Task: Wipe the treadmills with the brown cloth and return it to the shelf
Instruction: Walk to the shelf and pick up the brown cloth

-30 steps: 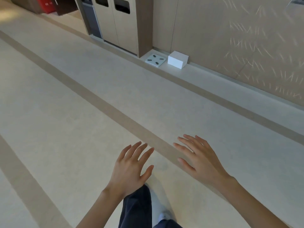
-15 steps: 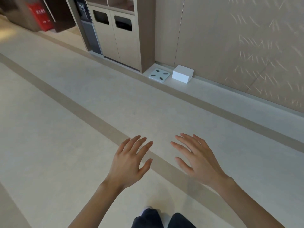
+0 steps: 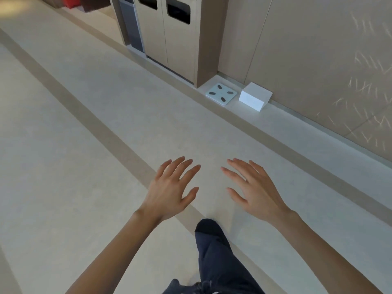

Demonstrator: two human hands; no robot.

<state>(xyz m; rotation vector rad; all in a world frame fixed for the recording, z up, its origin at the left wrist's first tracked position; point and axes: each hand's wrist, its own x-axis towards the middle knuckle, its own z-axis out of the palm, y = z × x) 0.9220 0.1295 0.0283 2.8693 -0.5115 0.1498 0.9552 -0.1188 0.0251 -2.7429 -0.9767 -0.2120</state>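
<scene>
hovering empty-palmed, left hand (image 3: 169, 192) and right hand (image 3: 256, 194); no readable writing

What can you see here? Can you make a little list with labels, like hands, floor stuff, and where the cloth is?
left hand: open, fingers spread, holding nothing
right hand: open, fingers spread, holding nothing
leg: dark trousers, stepping forward
bathroom scale: flat on the floor by the bin cabinet
white box: against the wall, right of the scale
brown cloth: not in view
treadmills: not in view
</scene>
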